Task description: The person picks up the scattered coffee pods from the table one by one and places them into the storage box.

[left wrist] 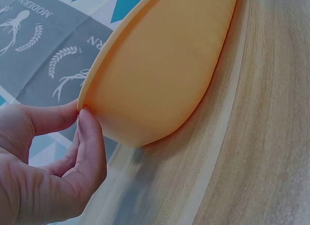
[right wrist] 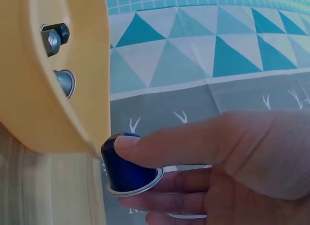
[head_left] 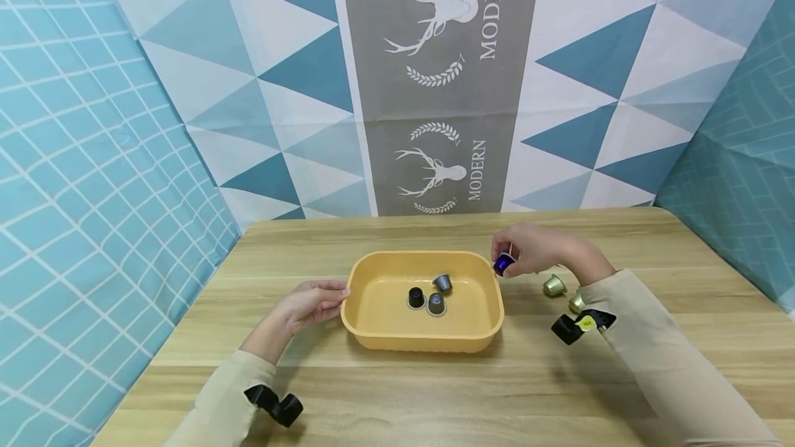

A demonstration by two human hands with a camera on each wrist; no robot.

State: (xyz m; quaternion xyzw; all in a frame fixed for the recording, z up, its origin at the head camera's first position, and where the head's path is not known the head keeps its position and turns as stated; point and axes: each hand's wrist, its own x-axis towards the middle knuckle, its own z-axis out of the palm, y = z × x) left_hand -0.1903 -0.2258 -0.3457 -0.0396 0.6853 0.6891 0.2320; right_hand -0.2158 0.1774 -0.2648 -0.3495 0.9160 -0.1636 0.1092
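Note:
My right hand [head_left: 531, 248] pinches a dark blue coffee capsule [right wrist: 128, 167] between thumb and fingers, right beside the right rim of a yellow plastic basin [head_left: 397, 343]. At the basin's left end, my left hand [left wrist: 58, 162] pinches the rim between thumb and fingertips. Inside the basin sit a black capsule [head_left: 416, 297], a grey capsule [head_left: 437, 304] standing rim down, and a second grey capsule [head_left: 443, 284] tilted on its side. Two gold-green capsules, one nearer the basin [head_left: 554, 286] and one partly behind the wrist camera [head_left: 577, 303], lie on the table under my right forearm.
The wooden table [head_left: 373, 405] carries everything. A patterned cloth wall [head_left: 298, 88] rises behind its far edge, with a blue tiled-pattern cloth [head_left: 93, 192] along the left and a teal one [head_left: 739, 178] at the right. Each sleeve bears a black wrist camera.

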